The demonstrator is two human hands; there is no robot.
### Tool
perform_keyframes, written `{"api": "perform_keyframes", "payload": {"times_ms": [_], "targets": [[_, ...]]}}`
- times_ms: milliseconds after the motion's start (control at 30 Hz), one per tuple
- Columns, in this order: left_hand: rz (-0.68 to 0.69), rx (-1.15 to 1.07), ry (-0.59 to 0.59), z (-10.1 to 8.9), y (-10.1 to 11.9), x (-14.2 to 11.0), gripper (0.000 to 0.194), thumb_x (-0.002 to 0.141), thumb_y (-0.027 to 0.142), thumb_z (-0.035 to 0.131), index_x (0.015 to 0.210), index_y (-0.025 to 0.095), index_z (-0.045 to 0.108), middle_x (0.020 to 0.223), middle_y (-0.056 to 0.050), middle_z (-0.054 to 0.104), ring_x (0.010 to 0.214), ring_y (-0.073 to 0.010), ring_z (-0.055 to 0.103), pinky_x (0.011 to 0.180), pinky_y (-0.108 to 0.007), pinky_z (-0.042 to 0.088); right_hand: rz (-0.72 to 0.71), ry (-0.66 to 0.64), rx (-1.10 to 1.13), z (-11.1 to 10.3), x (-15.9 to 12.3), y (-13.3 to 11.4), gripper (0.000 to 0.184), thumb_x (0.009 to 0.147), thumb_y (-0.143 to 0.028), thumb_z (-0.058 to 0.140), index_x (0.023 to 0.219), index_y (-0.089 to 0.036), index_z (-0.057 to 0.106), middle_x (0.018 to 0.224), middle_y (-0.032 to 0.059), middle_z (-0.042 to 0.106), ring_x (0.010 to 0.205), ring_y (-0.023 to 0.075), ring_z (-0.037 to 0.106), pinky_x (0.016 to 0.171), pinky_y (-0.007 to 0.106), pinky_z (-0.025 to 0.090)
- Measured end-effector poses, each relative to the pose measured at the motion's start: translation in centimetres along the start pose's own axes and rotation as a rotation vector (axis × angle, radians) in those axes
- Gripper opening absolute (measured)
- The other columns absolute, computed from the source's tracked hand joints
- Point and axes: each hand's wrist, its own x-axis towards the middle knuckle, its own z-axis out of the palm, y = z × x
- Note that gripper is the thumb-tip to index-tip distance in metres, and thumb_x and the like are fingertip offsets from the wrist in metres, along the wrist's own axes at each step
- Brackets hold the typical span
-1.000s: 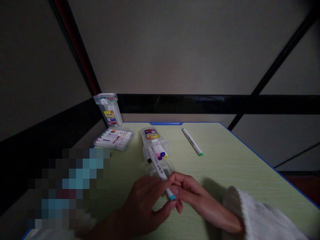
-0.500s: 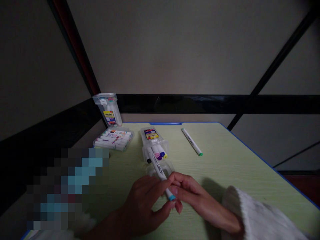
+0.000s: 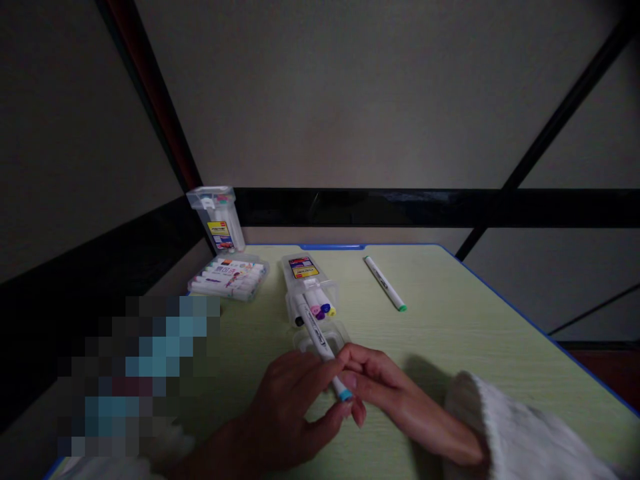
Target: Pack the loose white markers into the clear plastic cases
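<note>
A white marker (image 3: pixel 318 337) with a blue end slants between my hands, its far end over the mouth of an open clear plastic marker case (image 3: pixel 303 268). My left hand (image 3: pixel 295 407) has its fingers closed about the marker near the blue end. From the other side, my right hand (image 3: pixel 385 387) pinches the same marker with thumb and fingers. Inside the lying case, several markers (image 3: pixel 323 307) show pink, purple, blue, yellow and black ends. The case's hinged lid (image 3: pixel 340 331) rests open on the table, partly behind my fingers.
A white marker with green ends (image 3: pixel 385 283) lies to the right on the pale green table (image 3: pixel 460 320). At the back left stand an upright clear marker case (image 3: pixel 220 220) and a flat pack of markers (image 3: pixel 230 277). A wall rises behind; a pixelated patch covers the left side.
Both hands keep their hold on the marker and have hardly moved. The whole view has shifted very slightly.
</note>
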Motion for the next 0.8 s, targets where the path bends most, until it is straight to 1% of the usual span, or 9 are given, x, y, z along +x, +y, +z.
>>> {"api": "perform_keyframes", "payload": {"times_ms": [200,367,500,600,800], "targets": [[-0.007,-0.008,-0.004,0.05,-0.06,-0.1,0.024,0.086,0.026,0.044,0.104,0.011,0.051,0.064,-0.003,0.061,0.056,-0.0132,0.057,0.053,-0.024,0.046,0.0,0.0,0.003,0.07,-0.06,-0.05,0.026,0.08,-0.039,0.055,0.075,-0.014,0.052,0.061,-0.0041,0.048,0.049,0.0049,0.042,0.047,0.018,0.036],[-0.002,-0.013,0.008,-0.05,-0.08,0.03,0.024,0.084,0.024,0.045,0.105,0.012,0.051,0.067,-0.003,0.063,0.059,-0.013,0.059,0.057,-0.025,0.048,0.002,-0.002,-0.001,0.0,0.01,0.06,0.026,0.08,-0.04,0.054,0.076,-0.014,0.052,0.061,-0.0045,0.048,0.049,0.0049,0.042,0.046,0.018,0.036],[-0.01,-0.008,0.007,-0.12,-0.02,0.13,0.025,0.084,0.024,0.044,0.106,0.013,0.051,0.066,-0.002,0.062,0.057,-0.0124,0.059,0.056,-0.024,0.048,-0.014,-0.001,0.006,-0.01,0.07,0.05,0.026,0.08,-0.041,0.054,0.076,-0.015,0.052,0.061,-0.0049,0.046,0.048,0.0046,0.041,0.046,0.018,0.035],[-0.009,-0.015,0.005,-0.11,0.02,0.18,0.025,0.085,0.025,0.045,0.106,0.013,0.051,0.066,-0.002,0.062,0.057,-0.0126,0.059,0.054,-0.024,0.047,-0.001,-0.005,0.0,0.01,0.04,-0.03,0.027,0.08,-0.041,0.054,0.075,-0.015,0.051,0.061,-0.0049,0.047,0.048,0.0046,0.04,0.046,0.018,0.035],[-0.005,-0.019,-0.004,-0.07,-0.1,0.08,0.025,0.084,0.024,0.045,0.104,0.012,0.052,0.065,-0.003,0.062,0.056,-0.0129,0.058,0.053,-0.023,0.047,-0.002,-0.002,-0.008,-0.06,-0.02,0.1,0.026,0.08,-0.041,0.054,0.076,-0.015,0.051,0.06,-0.0047,0.047,0.048,0.005,0.041,0.046,0.019,0.035]]}}
